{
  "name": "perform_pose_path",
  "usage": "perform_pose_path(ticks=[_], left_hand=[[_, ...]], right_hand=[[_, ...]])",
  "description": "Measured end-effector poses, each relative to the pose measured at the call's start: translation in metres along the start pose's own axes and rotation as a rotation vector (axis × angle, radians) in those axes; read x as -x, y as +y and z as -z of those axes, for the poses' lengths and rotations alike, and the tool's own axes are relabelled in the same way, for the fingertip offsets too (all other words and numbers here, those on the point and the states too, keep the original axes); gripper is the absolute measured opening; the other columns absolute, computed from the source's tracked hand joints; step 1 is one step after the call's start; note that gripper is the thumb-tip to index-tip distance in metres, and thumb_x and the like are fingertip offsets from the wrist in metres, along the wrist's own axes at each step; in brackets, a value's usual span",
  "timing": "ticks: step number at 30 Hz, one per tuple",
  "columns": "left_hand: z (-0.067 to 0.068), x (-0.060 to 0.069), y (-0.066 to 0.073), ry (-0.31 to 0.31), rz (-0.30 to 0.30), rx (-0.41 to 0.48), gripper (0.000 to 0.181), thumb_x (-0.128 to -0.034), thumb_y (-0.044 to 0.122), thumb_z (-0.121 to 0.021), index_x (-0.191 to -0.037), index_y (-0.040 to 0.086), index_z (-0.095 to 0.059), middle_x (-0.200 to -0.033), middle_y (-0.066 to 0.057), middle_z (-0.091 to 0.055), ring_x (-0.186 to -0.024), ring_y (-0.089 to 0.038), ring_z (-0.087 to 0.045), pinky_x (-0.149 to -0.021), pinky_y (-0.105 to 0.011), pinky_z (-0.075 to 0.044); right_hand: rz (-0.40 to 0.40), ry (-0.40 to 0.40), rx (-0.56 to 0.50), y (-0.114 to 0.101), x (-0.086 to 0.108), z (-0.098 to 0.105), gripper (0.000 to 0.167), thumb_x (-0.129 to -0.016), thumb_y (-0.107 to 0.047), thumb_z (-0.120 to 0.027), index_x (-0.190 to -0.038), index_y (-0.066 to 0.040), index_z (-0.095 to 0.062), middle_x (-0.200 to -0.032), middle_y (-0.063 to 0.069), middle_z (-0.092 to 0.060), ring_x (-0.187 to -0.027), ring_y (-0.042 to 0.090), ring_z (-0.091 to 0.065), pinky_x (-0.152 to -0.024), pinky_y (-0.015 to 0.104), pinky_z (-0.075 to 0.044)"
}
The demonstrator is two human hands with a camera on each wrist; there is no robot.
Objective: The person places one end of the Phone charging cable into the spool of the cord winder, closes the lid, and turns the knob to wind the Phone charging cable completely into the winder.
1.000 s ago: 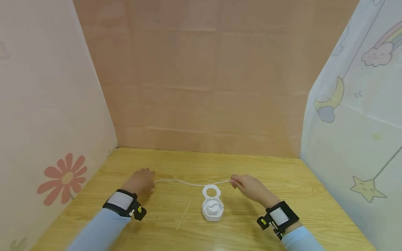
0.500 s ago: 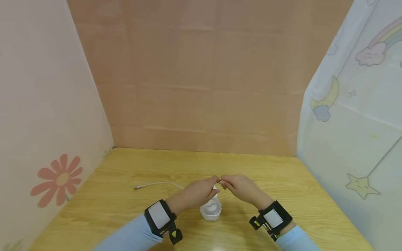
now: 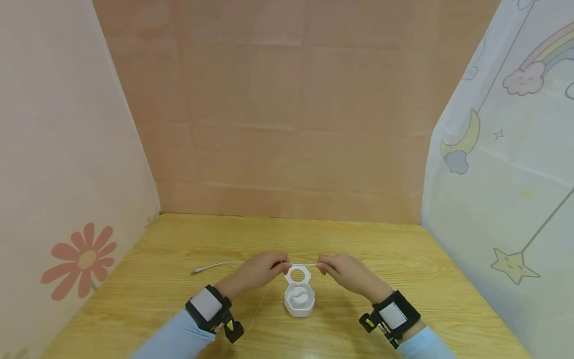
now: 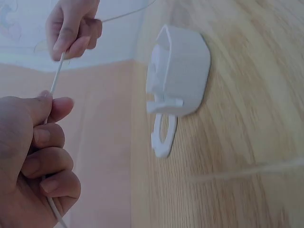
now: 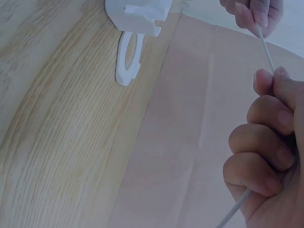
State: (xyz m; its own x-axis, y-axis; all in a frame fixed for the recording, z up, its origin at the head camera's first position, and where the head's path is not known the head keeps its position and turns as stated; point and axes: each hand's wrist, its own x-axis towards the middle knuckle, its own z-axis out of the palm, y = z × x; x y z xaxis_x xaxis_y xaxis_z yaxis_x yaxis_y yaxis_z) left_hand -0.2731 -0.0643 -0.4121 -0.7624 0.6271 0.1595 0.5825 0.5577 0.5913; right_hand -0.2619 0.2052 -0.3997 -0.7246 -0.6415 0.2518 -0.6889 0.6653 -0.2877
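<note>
Over a table [image 3: 358, 239] of yellowish wood grain, two forearms in smooth light-blue sleeves [image 3: 172, 339] angle inward, their wrists bound in black straps [image 3: 408, 305]. The left hand [image 3: 259, 270] and right hand [image 3: 352, 275] face each other slightly apart, each pinching a cable [image 3: 307, 265] between thumb and forefinger, the remaining fingers curled round it. Between them, nearer the wearer, stands a polygonal white case [image 3: 299, 305], its ring-shaped lid [image 3: 288, 276] open behind it. The thin white cable runs straight from hand to hand, its slim plug [image 3: 197, 270] out beyond the left hand
</note>
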Motion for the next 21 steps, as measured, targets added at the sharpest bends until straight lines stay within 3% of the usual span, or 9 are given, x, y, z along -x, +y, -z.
perform_pose_path(ticks=[6,12,17,21], left_hand=[[0.016,0.011,-0.024,0.018,0.053,0.039,0.033,-0.1012,0.036,-0.048,-0.089,0.011,-0.064,-0.065,0.008,-0.043,-0.055,-0.005,-0.035,-0.052,-0.021,-0.033],[0.035,0.025,-0.060,0.065,0.155,0.077,0.034,-0.0990,0.037,-0.052,-0.087,0.008,-0.063,-0.069,0.002,-0.048,-0.058,-0.008,-0.037,-0.054,-0.023,-0.034],[0.052,0.042,-0.089,0.135,0.307,-0.018,0.028,-0.0991,0.031,-0.053,-0.086,0.007,-0.061,-0.070,0.002,-0.047,-0.062,-0.012,-0.041,-0.057,-0.027,-0.035],[0.059,0.053,-0.106,0.166,0.431,-0.164,0.027,-0.0984,0.030,-0.055,-0.082,0.010,-0.059,-0.070,0.001,-0.050,-0.062,-0.014,-0.045,-0.056,-0.029,-0.035]], right_hand=[[-0.042,0.000,-0.012,0.010,0.002,0.001,0.026,-0.103,-0.027,-0.045,-0.079,-0.019,-0.050,-0.066,-0.013,-0.040,-0.055,-0.001,-0.031,-0.054,0.021,-0.033],[-0.110,-0.012,-0.034,0.021,0.010,0.002,0.027,-0.103,-0.030,-0.043,-0.079,-0.021,-0.049,-0.065,-0.013,-0.036,-0.053,-0.001,-0.029,-0.053,0.020,-0.032],[-0.110,-0.010,-0.052,0.022,0.012,0.002,0.028,-0.104,-0.031,-0.042,-0.079,-0.020,-0.050,-0.063,-0.013,-0.033,-0.052,-0.001,-0.027,-0.052,0.020,-0.031],[-0.116,-0.016,-0.046,0.021,0.013,0.003,0.029,-0.104,-0.032,-0.041,-0.079,-0.020,-0.050,-0.063,-0.012,-0.034,-0.052,0.000,-0.028,-0.052,0.021,-0.031]])
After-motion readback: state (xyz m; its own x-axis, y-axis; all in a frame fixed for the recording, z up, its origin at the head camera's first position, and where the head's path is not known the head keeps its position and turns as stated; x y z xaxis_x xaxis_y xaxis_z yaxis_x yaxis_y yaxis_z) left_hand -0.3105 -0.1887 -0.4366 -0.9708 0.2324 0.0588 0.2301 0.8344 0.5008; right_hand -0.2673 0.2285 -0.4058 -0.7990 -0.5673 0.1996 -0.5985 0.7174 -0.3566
